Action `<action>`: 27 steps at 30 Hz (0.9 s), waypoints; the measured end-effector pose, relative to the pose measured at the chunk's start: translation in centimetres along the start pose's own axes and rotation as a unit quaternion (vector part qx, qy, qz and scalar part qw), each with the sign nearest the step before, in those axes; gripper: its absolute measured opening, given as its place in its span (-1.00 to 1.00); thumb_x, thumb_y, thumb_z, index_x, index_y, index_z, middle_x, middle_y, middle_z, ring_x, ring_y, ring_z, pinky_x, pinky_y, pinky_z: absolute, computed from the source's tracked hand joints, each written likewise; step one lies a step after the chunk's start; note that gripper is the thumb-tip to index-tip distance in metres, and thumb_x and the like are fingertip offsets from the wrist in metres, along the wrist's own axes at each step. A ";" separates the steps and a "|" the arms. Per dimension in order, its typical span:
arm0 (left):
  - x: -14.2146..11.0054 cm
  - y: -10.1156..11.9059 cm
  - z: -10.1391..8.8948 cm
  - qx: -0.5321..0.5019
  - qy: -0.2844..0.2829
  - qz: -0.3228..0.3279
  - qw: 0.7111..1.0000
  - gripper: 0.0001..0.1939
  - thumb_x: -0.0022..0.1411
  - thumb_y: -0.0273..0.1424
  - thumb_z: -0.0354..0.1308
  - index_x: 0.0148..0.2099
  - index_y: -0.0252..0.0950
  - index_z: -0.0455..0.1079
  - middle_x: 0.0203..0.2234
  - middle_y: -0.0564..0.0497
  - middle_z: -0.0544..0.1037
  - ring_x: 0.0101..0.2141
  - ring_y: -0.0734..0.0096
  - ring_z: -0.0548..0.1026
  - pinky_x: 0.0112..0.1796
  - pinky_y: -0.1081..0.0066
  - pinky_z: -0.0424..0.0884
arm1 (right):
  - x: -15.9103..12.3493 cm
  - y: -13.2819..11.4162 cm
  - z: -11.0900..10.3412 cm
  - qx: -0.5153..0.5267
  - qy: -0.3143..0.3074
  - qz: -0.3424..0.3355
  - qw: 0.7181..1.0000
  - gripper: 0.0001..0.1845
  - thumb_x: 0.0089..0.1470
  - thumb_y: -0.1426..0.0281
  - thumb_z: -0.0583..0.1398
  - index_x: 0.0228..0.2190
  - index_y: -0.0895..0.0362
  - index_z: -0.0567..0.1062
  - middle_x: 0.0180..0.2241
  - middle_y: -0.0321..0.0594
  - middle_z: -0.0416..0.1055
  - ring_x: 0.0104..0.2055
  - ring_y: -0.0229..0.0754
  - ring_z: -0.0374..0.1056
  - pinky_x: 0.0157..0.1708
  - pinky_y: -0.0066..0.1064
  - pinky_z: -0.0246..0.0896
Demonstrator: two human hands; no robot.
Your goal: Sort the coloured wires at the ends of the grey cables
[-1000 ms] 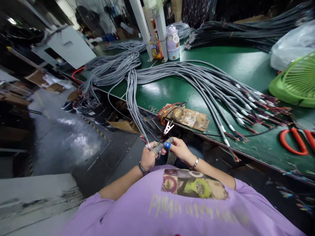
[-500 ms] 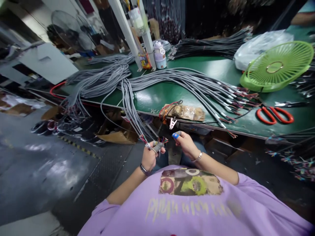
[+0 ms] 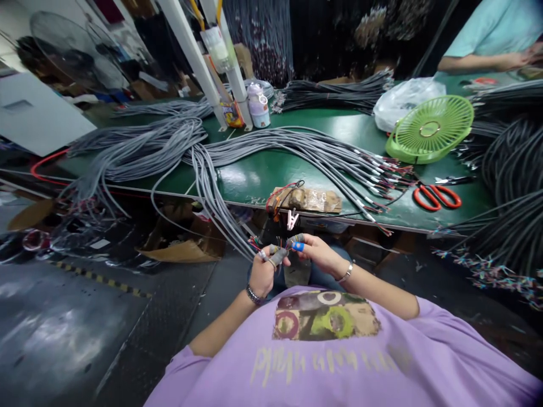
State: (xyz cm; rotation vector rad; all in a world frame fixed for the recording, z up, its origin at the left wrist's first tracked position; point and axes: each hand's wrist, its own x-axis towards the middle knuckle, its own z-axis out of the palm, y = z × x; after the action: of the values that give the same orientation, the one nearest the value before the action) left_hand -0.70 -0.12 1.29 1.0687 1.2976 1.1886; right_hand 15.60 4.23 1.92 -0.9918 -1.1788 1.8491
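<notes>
Grey cables (image 3: 220, 206) run over the front edge of the green bench (image 3: 250, 175) left of centre in the frame, and their long axis slants downward and rightward to the left hand (image 3: 263, 274), just below the centre. The left hand is closed around the cable ends, thumb and fingers pinching them near their tips. One cluster of bared coloured strands beside that hand's outer side points toward the upper left; the coloured wires (image 3: 281, 244) between the two hands point upward and lean toward the right hand (image 3: 320, 254). The right hand comes in from the right, its thumb, wrapped in blue, and its forefinger pressed together on those wires. How many strands lie between these fingertips is hidden, and the grey coverings on the fingers blend with the cable jackets, so the exact border is hard to make out. The palm sides of both hands are out of sight. A pale clip (image 3: 292, 219) hangs just above the hands, below a wooden board (image 3: 326, 200) at the bench edge. At the upper left, the cables' farther ends merge into a tangled heap whose single lines cannot be followed. At the upper right, a co-worker (image 3: 492, 34) is cut off by the frame.
</notes>
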 end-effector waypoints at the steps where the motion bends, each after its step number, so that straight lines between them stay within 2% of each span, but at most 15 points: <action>1: 0.2 -0.1 -0.1 0.004 -0.002 0.000 1.000 -0.68 0.09 -0.15 0.22 -0.48 -0.32 0.45 -0.74 0.07 0.40 -0.70 0.56 0.18 -0.63 0.47 0.02 | 0.1 0.0 0.1 -0.005 0.002 -0.005 1.000 -0.58 -0.19 0.14 0.35 -0.34 0.19 0.50 -0.47 -0.29 0.39 -0.50 -0.37 0.19 -0.50 -0.50 0.11; 4: 0.5 -0.2 -0.6 0.008 -0.019 0.001 1.000 -0.68 0.11 -0.17 0.20 -0.51 -0.32 0.44 -0.74 0.08 0.40 -0.69 0.57 0.18 -0.61 0.48 0.03 | 0.7 -0.1 0.9 -0.017 0.005 -0.016 1.000 -0.57 -0.22 0.13 0.36 -0.37 0.20 0.50 -0.45 -0.28 0.41 -0.47 -0.35 0.22 -0.49 -0.49 0.12; 8: 0.9 -0.5 -1.5 -0.003 -0.042 -0.007 0.999 -0.69 0.11 -0.19 0.20 -0.52 -0.32 0.44 -0.70 0.06 0.45 -0.66 0.57 0.20 -0.59 0.48 0.03 | 1.7 0.5 2.0 -0.033 0.025 -0.017 0.999 -0.59 -0.22 0.12 0.35 -0.45 0.20 0.48 -0.53 -0.33 0.38 -0.52 -0.36 0.18 -0.51 -0.49 0.10; 14: 1.7 -1.2 -3.4 -0.022 -0.042 -0.023 0.999 -0.69 0.13 -0.20 0.18 -0.52 -0.32 0.43 -0.74 0.08 0.38 -0.67 0.56 0.17 -0.60 0.47 0.01 | 2.7 1.9 3.5 -0.042 0.084 0.000 0.996 -0.56 -0.27 0.08 0.36 -0.52 0.21 0.45 -0.59 -0.34 0.35 -0.55 -0.36 0.16 -0.53 -0.47 0.08; 20: 2.7 -1.3 -4.5 -0.048 -0.034 -0.030 0.998 -0.70 0.14 -0.21 0.18 -0.53 -0.30 0.41 -0.73 0.08 0.40 -0.67 0.56 0.15 -0.59 0.47 0.00 | 3.0 1.8 4.5 -0.066 0.084 -0.023 0.994 -0.59 -0.23 0.10 0.36 -0.55 0.19 0.43 -0.60 -0.35 0.33 -0.54 -0.36 0.15 -0.51 -0.47 0.07; 23: 2.9 -0.9 -4.7 -0.053 -0.050 -0.029 0.997 -0.69 0.14 -0.21 0.17 -0.53 -0.30 0.42 -0.69 0.07 0.45 -0.66 0.55 0.19 -0.58 0.47 0.03 | 3.0 1.6 4.8 -0.056 0.087 -0.019 0.994 -0.59 -0.20 0.09 0.34 -0.51 0.18 0.42 -0.58 -0.34 0.35 -0.54 -0.35 0.18 -0.51 -0.47 0.08; 27: 2.8 -0.7 -4.7 -0.027 -0.093 -0.019 0.995 -0.68 0.13 -0.21 0.18 -0.56 -0.30 0.42 -0.69 0.05 0.46 -0.63 0.52 0.24 -0.53 0.46 0.12 | 2.9 1.3 5.2 -0.043 0.047 -0.004 0.998 -0.56 -0.18 0.11 0.33 -0.35 0.19 0.44 -0.54 -0.31 0.41 -0.49 -0.30 0.28 -0.50 -0.47 0.11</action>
State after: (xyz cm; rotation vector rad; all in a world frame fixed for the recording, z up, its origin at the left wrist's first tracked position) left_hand -5.54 2.16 0.15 1.0833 1.1321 1.0635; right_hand 9.55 4.34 1.52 -1.1074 -1.2128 1.7385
